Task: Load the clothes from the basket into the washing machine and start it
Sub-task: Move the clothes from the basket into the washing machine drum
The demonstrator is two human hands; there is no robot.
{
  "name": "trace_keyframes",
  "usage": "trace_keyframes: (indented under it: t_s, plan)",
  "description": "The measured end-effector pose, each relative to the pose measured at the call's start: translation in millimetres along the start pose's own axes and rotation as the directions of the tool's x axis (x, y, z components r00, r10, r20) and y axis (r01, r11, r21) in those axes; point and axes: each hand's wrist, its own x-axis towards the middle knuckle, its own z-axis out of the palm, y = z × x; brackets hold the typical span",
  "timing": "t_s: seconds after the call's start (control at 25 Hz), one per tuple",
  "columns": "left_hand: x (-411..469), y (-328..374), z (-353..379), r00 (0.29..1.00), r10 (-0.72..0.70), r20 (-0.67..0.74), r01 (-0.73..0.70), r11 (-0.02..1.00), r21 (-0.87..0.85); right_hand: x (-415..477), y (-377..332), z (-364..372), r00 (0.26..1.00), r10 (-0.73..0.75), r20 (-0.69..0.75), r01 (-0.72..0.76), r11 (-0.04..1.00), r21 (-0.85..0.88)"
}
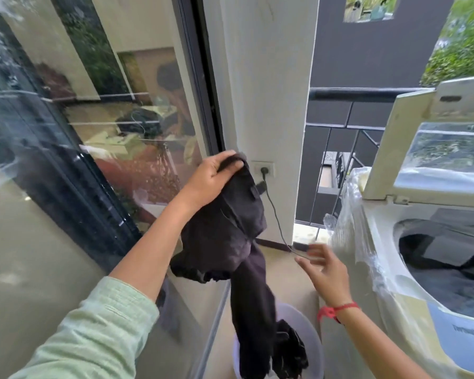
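Through the head camera I look down along both arms on a balcony. My left grip (211,181), reaching out of a pale green sleeve (93,324), is raised at mid-frame with its fingers curled over the top edge of a black garment (230,228), and it holds that garment up in the air. The cloth bunches below the grip, and one long part hangs straight down like a trouser leg, its end reaching into the pale round basket (309,332) on the floor at the bottom edge. More dark clothes (288,351) lie in that basket beside the hanging end.

My right grip (326,272) hovers lower, between the garment and the washing machine (383,214). Its fingers are spread and straight, slightly blurred, and it has hold of nothing. A red thread band (337,310) sits on that wrist.

The machine is a top-loader at the right edge, its body wrapped in clear plastic film (353,242). Its lid (422,149) stands raised, and dark laundry (449,269) already lies in the drum.

Behind the garment, a wall socket (263,168) carries a plug, and its cable (277,220) runs down the white wall towards the floor. A glass sliding door (66,132) fills the left side, and a dark railing (361,91) crosses behind the machine.
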Motion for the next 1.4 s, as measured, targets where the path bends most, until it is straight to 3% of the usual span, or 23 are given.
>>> trace_keyframes:
  t_s: [0.08,0.16,0.28,0.36,0.4,0.48,0.52,0.56,0.6,0.68,0.72,0.76,0.8,0.88,0.96,1.04,1.12,1.16,1.24,1.32,1.4]
  plan:
    - [-7.2,8.4,-0.7,0.99,-0.013,0.138,0.008,0.999,0.035,17.5,-12.5,12.4,0.969,-0.222,0.104,0.227,0.973,-0.035]
    - [-15.3,19.0,0.0,0.977,0.022,0.212,-0.03,0.999,0.034,38.2,-18.9,37.7,0.917,-0.273,0.29,0.322,0.937,-0.135]
    - [-36.1,24.4,-4.9,0.97,0.089,0.225,-0.121,0.984,0.133,55.2,-11.8,83.6,0.895,-0.141,0.422,0.205,0.973,-0.108]
    - [-54.7,18.7,-10.0,0.976,0.099,0.193,-0.136,0.973,0.188,55.0,0.8,98.6,0.921,-0.004,0.389,-0.036,0.995,0.094]
    - [-63.8,14.2,-15.1,0.982,0.092,0.163,-0.129,0.965,0.231,52.9,2.3,98.7,0.942,0.118,0.315,-0.221,0.922,0.317]
    - [-78.1,-0.6,-28.4,0.996,0.055,0.073,-0.077,0.935,0.347,60.6,-2.9,87.9,0.878,0.374,0.3,-0.47,0.552,0.689]
    - [-81.7,-11.6,-33.9,0.999,0.021,0.028,-0.031,0.92,0.39,71.7,-7.4,80.8,0.852,0.409,0.326,-0.486,0.388,0.783]
    - [-83.1,-24.3,-36.5,1.0,-0.01,-0.016,0.015,0.907,0.422,85.4,-14.5,71.4,0.851,0.416,0.32,-0.465,0.314,0.828]
    - [-83.8,-37.5,-36.5,0.998,-0.034,-0.06,0.057,0.896,0.44,95.8,-28.3,59.7,0.866,0.406,0.294,-0.432,0.307,0.848]
    - [-80.2,-60.3,-31.0,0.982,-0.081,-0.171,0.147,0.897,0.417,109.0,-59.8,33.2,0.93,0.339,0.144,-0.299,0.466,0.833]
    - [-75.5,-68.0,-27.7,0.966,-0.114,-0.231,0.196,0.906,0.375,110.1,-79.7,14.9,0.97,0.242,0.003,-0.158,0.623,0.766]
    - [-68.8,-72.7,-24.0,0.947,-0.152,-0.282,0.246,0.909,0.335,108.2,-99.9,-7.0,0.986,0.07,-0.149,0.036,0.791,0.611]
    - [-59.7,-73.5,-20.2,0.924,-0.192,-0.332,0.297,0.906,0.303,106.0,-120.8,-31.4,0.956,-0.156,-0.249,0.24,0.903,0.355]
    - [-37.3,-67.6,-9.7,0.904,-0.205,-0.375,0.313,0.915,0.254,99.5,-156.4,-76.1,0.846,-0.471,-0.249,0.448,0.882,-0.146]
    - [-15.5,-47.8,5.4,0.919,-0.145,-0.366,0.236,0.946,0.22,100.5,-176.4,-109.0,0.85,-0.514,-0.117,0.454,0.826,-0.335]
    - [6.0,-32.8,23.8,0.929,-0.075,-0.363,0.154,0.969,0.192,102.5,-181.4,-141.4,0.908,-0.408,0.101,0.42,0.887,-0.191]
    - [24.9,-26.4,42.2,0.936,-0.018,-0.352,0.097,0.973,0.208,100.1,-167.4,-174.7,0.883,-0.348,0.313,0.359,0.933,0.024]
    - [33.7,-22.4,53.2,0.941,0.004,-0.339,0.074,0.974,0.216,97.9,-154.0,-193.4,0.866,-0.357,0.351,0.371,0.928,0.03]
    - [49.9,-6.9,75.7,0.945,0.04,-0.324,0.038,0.973,0.23,97.8,-127.4,-230.9,0.884,-0.386,0.265,0.417,0.906,-0.072]
    - [70.5,21.8,103.7,0.943,0.091,-0.32,-0.014,0.972,0.234,106.6,-110.3,-275.5,0.895,-0.446,0.004,0.442,0.885,-0.146]
    - [91.8,61.5,136.4,0.94,0.151,-0.306,-0.091,0.975,0.202,115.7,-103.0,-324.6,0.841,-0.477,-0.256,0.463,0.879,-0.117]
